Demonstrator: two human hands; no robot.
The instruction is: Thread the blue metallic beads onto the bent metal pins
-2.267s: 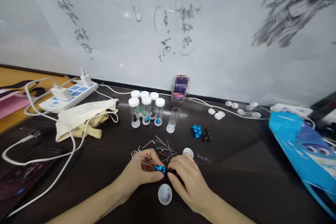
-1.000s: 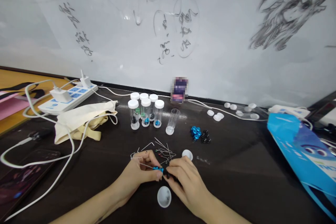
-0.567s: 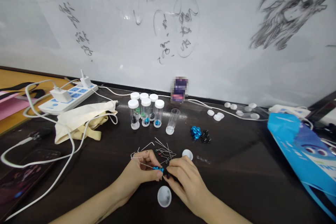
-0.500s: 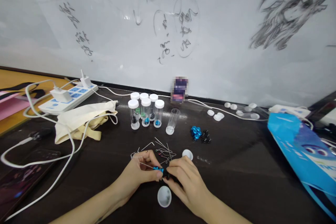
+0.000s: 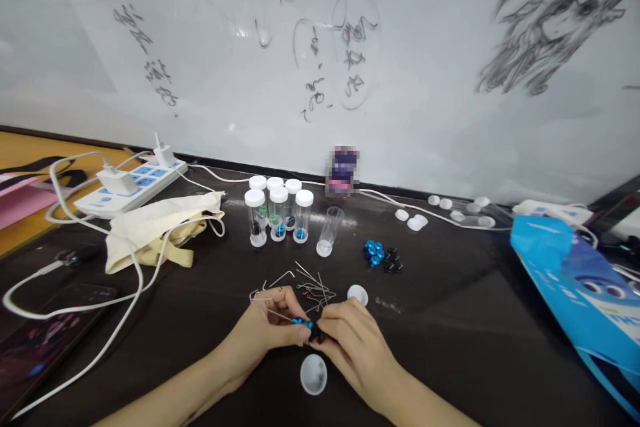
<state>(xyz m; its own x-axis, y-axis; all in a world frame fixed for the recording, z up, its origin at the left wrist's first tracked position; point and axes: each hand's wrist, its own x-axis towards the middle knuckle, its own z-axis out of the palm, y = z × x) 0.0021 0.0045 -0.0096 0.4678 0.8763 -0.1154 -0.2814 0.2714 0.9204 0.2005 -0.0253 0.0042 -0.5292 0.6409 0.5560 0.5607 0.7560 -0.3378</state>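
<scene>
My left hand [image 5: 273, 327] is closed on a thin metal rod [image 5: 277, 313] that carries small blue metal pieces [image 5: 301, 323]. Against its fingertips, my right hand [image 5: 356, 347] pinches a small black piece [image 5: 316, 332], whose exact kind is partly hidden by the fingers. Just below the hands sits a white cup-like cap [image 5: 313, 374] with something small inside. Behind them lies a spread of thin metal rods [image 5: 315, 280], some bent at the end or looped. Another white cap [image 5: 358, 294] is by the right knuckles.
Several clear tubes with white caps [image 5: 278, 213] stand behind. An uncapped clear tube [image 5: 331, 230] is beside them. Rightward are piles of blue pieces [image 5: 373, 252] and black pieces [image 5: 393, 261]. A cloth bag [image 5: 155, 223], a power strip [image 5: 135, 187], a phone [image 5: 55, 333] and a blue bag [image 5: 570, 280] flank them.
Both hands stay in nearly the same place and grip. The view has shifted very slightly.
</scene>
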